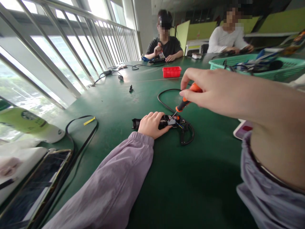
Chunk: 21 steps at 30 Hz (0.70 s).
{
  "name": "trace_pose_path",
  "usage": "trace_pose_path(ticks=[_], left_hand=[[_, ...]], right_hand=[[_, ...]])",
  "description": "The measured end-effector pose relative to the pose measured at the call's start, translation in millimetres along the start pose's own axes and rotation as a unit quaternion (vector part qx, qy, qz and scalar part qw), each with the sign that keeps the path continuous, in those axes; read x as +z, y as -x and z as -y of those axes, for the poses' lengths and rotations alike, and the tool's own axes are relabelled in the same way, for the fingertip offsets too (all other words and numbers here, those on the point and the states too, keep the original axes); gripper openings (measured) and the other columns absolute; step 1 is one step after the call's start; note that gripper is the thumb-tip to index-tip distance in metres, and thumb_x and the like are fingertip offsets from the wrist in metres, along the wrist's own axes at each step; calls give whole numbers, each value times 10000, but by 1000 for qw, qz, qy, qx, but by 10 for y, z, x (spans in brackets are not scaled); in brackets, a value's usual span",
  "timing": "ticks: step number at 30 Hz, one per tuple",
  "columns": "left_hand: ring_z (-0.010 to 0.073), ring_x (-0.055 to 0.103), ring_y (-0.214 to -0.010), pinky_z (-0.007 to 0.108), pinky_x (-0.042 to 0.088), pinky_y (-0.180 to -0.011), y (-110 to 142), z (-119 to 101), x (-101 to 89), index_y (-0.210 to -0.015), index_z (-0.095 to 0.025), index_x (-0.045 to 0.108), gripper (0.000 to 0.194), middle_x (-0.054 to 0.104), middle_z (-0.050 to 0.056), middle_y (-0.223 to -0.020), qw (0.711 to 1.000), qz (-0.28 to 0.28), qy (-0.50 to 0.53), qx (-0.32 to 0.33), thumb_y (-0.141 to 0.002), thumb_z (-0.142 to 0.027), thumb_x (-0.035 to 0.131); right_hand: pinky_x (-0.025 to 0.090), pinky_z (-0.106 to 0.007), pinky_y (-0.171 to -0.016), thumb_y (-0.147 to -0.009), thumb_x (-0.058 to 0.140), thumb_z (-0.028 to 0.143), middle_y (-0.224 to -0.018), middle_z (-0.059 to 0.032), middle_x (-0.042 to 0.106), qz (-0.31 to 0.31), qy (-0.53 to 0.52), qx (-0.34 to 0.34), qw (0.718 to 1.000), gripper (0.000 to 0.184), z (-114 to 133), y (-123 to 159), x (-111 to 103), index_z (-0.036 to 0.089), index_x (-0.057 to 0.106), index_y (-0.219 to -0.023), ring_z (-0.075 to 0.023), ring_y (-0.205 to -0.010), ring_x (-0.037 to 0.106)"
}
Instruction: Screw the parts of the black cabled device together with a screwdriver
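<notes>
The left hand (151,125) clamped the black device (164,123) on the desk (205,159); the right hand (206,86) gripped a screwdriver (183,103) angled into it. Wires (181,126) lay exposed, so work seemed unfinished.

One green table (195,184), flanked at left by a metal railing (114,38). One red bin (172,73), set toward the table's far side. One turquoise basket (274,75), filled with mixed items (258,63), placed at right. One phone (35,190), bordered by a black strap (91,134), laid at near left.
</notes>
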<state>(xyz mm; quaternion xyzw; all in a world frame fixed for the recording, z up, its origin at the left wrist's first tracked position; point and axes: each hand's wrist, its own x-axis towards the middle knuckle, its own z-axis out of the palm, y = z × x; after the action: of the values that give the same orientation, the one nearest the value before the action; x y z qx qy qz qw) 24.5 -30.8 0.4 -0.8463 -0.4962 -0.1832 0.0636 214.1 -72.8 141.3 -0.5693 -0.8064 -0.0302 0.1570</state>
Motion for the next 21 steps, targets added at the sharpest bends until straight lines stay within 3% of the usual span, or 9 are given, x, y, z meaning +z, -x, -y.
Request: trace_pose_path(ticks=[5, 12, 18, 21], left_hand=[[220, 575, -921, 334, 449, -817, -1, 5, 18, -1096, -195, 548, 474, 644, 57, -1001, 1000, -5, 2, 4, -802, -562, 494], [222, 576, -918, 336, 452, -810, -3, 3, 4, -1082, -197, 550, 461, 644, 58, -985, 1000, -6, 0, 4, -793, -554, 511], [222, 579, -914, 336, 452, -813, -5, 7, 0, -1086, -196, 550, 466, 645, 57, -999, 1000, -4, 1, 2, -797, -558, 502], [224, 579, -913, 342, 453, -813, -5, 16, 10, -1088, -192, 552, 473, 645, 59, -997, 1000, -4, 1, 3, -798, -561, 499]], right_hand=[[317, -301, -502, -847, 444, 470, -652, -4, 556, -3, 6, -20, 1000, 316, -37, 29, 5, 258, 509, -1071, -142, -503, 465], [272, -283, -483, -897, 346, 437, -587, 2, 486, 13, 15, -35, 999, 307, 30, -19, -6, 231, 568, -848, -113, -469, 425], [288, -300, -495, -859, 416, 433, -609, 15, 504, 33, 0, -19, 999, 299, 37, 62, -72, 276, 505, -1098, -125, -462, 421], [291, -309, -515, -841, 448, 440, -638, 7, 521, 42, -11, -13, 999, 301, 22, 65, -79, 284, 514, -1090, -136, -482, 426]])
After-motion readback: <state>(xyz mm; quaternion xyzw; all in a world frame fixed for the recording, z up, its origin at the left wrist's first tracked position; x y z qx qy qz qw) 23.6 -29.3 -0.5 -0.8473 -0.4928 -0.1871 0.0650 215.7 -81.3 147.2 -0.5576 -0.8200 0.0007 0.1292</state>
